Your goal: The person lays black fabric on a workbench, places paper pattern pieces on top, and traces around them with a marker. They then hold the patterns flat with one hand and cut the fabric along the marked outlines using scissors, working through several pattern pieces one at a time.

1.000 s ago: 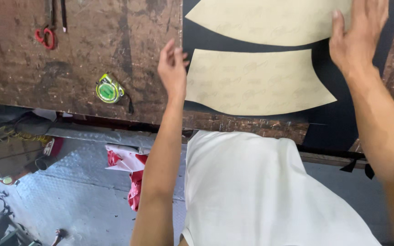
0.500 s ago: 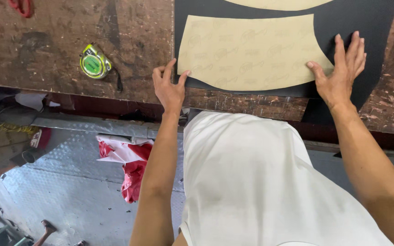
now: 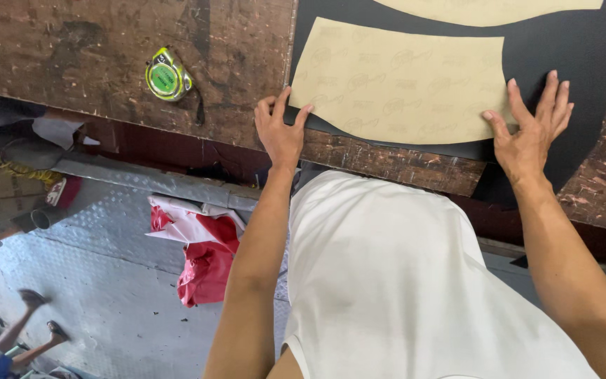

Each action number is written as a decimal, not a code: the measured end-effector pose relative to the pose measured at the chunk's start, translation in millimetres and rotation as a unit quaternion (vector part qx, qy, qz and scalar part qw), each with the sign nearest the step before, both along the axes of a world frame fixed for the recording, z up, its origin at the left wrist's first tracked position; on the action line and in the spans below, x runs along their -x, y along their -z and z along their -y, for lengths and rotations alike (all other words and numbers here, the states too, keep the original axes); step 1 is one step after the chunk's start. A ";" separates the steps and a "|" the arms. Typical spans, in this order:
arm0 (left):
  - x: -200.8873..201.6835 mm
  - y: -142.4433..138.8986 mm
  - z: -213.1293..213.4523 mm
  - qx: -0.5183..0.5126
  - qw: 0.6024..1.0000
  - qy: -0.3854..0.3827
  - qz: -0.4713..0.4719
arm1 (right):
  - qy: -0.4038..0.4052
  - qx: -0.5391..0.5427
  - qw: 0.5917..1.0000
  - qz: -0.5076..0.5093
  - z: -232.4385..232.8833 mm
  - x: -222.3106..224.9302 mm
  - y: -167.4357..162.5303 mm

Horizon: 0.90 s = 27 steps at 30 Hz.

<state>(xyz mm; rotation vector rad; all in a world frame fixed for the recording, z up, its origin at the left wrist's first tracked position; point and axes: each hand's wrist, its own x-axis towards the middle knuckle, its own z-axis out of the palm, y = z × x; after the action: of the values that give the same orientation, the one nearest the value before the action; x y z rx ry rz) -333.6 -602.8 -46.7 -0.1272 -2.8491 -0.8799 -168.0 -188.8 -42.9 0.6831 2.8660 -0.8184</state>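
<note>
Here, left hand (image 3: 280, 133) and right hand (image 3: 531, 133), both grips flat-open, press the tan curved paper pattern (image 3: 401, 81) on black sheet (image 3: 562, 42) at the counter (image 3: 106, 42) edge; uneven pressure could likely skew it.

A paper pattern piece (image 3: 401, 81) lies on a dark sheet (image 3: 562, 42) on the tabletop (image 3: 71, 42), a tape measure (image 3: 167, 74) to its left, hands at both ends.

Matt tan paper pattern (image 3: 405, 84) on smooth black sheet (image 3: 583, 63), rough worn wooden bench (image 3: 71, 49), ridged metal floor (image 3: 106, 288).
</note>
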 end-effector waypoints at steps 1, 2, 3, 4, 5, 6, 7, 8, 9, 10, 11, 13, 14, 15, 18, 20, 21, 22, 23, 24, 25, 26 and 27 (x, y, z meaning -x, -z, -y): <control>-0.4 0.6 0.3 0.000 1.000 0.000 0.001 | 0.001 0.001 1.000 0.002 0.6 0.0 0.3; -0.4 1.4 0.4 -0.001 1.000 -0.001 0.002 | 0.002 0.000 1.000 0.002 0.9 0.1 0.4; -0.3 2.1 0.6 -0.003 1.000 -0.001 0.003 | 0.002 0.002 1.000 0.004 0.9 0.3 0.8; -0.3 2.4 0.9 -0.003 1.000 -0.002 0.007 | 0.003 0.004 1.000 0.005 0.9 0.4 1.0; -0.2 2.8 1.2 -0.003 1.000 -0.003 0.010 | 0.004 0.006 1.000 0.007 0.7 0.7 1.3; -0.3 2.7 1.1 -0.003 1.000 -0.003 0.014 | 0.001 0.006 1.000 0.005 0.3 0.9 1.5; -0.5 2.5 1.4 -0.002 1.000 -0.005 0.006 | -0.001 0.005 1.000 0.005 0.1 1.3 1.7; -0.6 2.0 1.1 -0.003 1.000 -0.004 0.000 | 0.000 0.002 1.000 0.006 -0.5 1.4 1.7; -0.8 1.5 0.7 -0.005 1.000 -0.001 -0.006 | -0.001 0.000 1.000 0.008 -0.8 1.4 1.6; -1.0 0.8 0.3 -0.010 1.000 0.000 -0.001 | -0.001 -0.002 1.000 0.008 -1.0 1.5 1.4; -1.3 0.1 -0.2 -0.014 1.000 0.001 0.003 | -0.003 -0.003 1.000 0.007 -1.2 1.4 1.1; -1.6 -1.1 -0.9 -0.018 1.000 -0.002 0.007 | 0.002 0.002 1.000 0.002 -1.6 1.0 0.2; -1.7 -1.5 -1.2 -0.019 1.000 -0.002 0.009 | 0.005 0.005 1.000 0.000 -1.7 0.6 -0.4; -1.7 -1.8 -1.5 -0.020 1.000 -0.003 0.010 | 0.003 0.004 1.000 -0.001 -2.0 0.5 -0.9; -1.3 -2.5 -1.5 -0.018 1.000 0.002 0.006 | -0.003 0.004 1.000 -0.001 -2.2 0.8 -2.5; -0.9 -3.2 -1.2 -0.023 1.000 0.002 0.020 | -0.002 0.000 1.000 0.003 -1.4 2.1 -3.6; -0.8 -4.0 -1.1 -0.026 0.999 0.003 0.026 | 0.001 0.001 1.000 0.006 -0.8 2.9 -4.7; -0.5 -4.4 -1.0 -0.023 1.000 0.003 0.019 | 0.005 0.001 1.000 0.007 0.2 4.1 -5.6; -0.2 -5.2 -1.1 -0.020 1.000 0.005 0.013 | 0.010 0.001 1.000 0.010 0.5 4.9 -7.5; -0.1 -5.6 -1.2 -0.019 1.000 0.008 0.007 | 0.008 -0.001 1.000 0.010 0.8 5.6 -9.5; 0.0 -6.0 -1.6 -0.022 1.000 0.012 0.015 | 0.006 -0.003 1.000 0.011 0.6 6.2 -12.1; 0.0 -6.3 -1.5 -0.023 0.999 0.015 0.024 | 0.004 -0.003 1.000 0.014 -0.3 5.7 -15.2; 0.0 -6.1 -1.7 -0.024 0.999 0.017 0.032 | 0.020 0.018 1.000 0.006 -2.8 4.5 -18.9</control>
<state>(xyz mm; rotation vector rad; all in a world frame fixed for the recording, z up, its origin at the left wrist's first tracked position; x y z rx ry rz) -333.5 -601.1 -40.6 -0.1457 -2.8906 -0.9764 -172.5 -186.0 -24.0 0.7415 2.8281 -0.8642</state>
